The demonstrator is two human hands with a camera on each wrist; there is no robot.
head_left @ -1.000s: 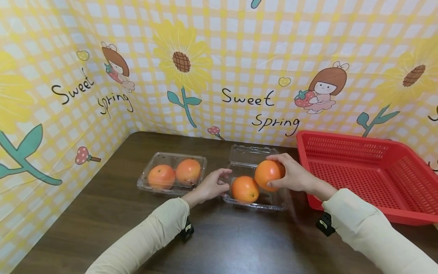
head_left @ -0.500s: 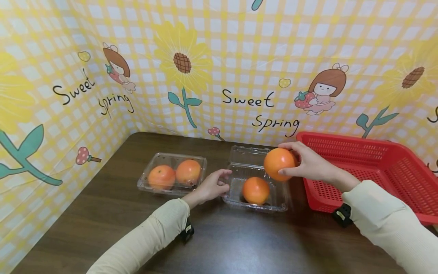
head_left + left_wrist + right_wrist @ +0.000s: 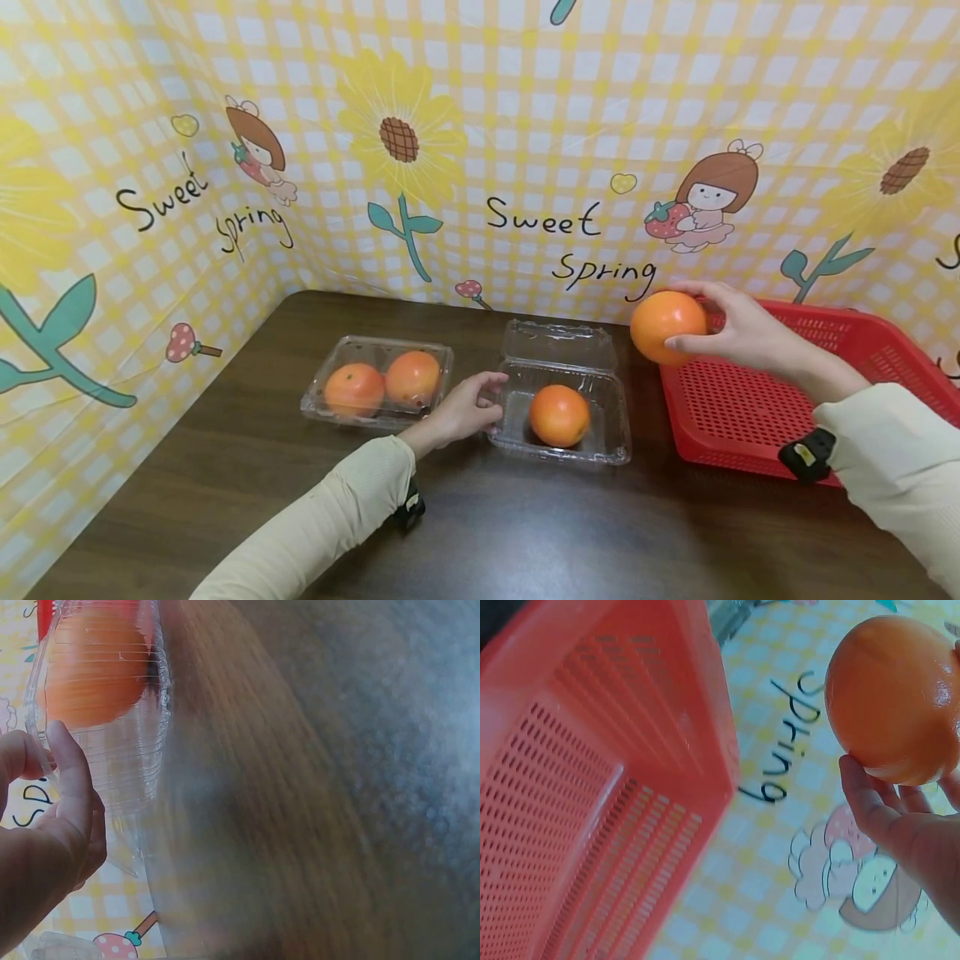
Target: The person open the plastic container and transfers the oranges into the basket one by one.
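My right hand [image 3: 750, 333] grips an orange [image 3: 667, 327] in the air over the left edge of the red basket [image 3: 742, 408]. In the right wrist view, fingers and thumb curl round the same orange [image 3: 892, 697]. With thumb and fingertips, my left hand [image 3: 461, 408] pinches the left rim of an open clear plastic clamshell box [image 3: 600, 446]; the left wrist view shows the pinch at the rim close up. One orange [image 3: 559, 415] sits inside that box, whose lid [image 3: 558, 343] lies back toward the wall.
A second clear clamshell box [image 3: 322, 410], with its lid down, holds two oranges [image 3: 354, 389] left of my left hand. All stand on a dark wooden table [image 3: 450, 533]. A checked cloth [image 3: 525, 125] hangs behind and at the left.
The right hand has lifted one orange out of the open box and carried it rightward to the basket's edge. The remaining orange rolled slightly right. The left hand has stayed still.
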